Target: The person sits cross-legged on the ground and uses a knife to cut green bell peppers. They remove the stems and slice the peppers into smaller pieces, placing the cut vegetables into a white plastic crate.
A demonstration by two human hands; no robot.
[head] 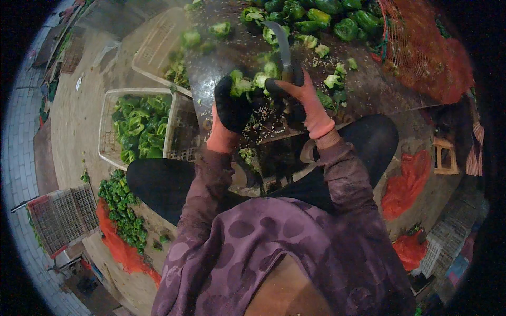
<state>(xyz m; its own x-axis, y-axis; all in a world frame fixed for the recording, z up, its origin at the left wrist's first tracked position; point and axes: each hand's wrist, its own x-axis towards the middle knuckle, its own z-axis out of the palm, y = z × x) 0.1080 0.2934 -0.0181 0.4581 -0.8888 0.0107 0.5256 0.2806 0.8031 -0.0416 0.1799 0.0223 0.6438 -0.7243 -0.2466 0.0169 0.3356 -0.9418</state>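
Observation:
On the dark tabletop (375, 93), scattered with pale seeds, both my hands wear orange gloves with black palms. My left hand (233, 104) holds a piece of green bell pepper (240, 85). My right hand (290, 89) grips the handle of a knife with a curved blade (281, 39) pointing away from me. Between the hands is another pale-cored pepper piece (261, 80); its contact with the right fingertips is unclear. Cut cores (333, 81) lie right of the right hand. Whole green peppers (348, 28) are heaped at the far side, beside a red mesh sack (427, 59).
Left of the table stands a plastic crate (103, 126) of cut peppers, with another crate (152, 43) beyond it. More green peppers (122, 209) lie on the floor by red netting (122, 252). Red mesh (407, 185) lies right of my knee. A wooden stool (446, 156) is farther right.

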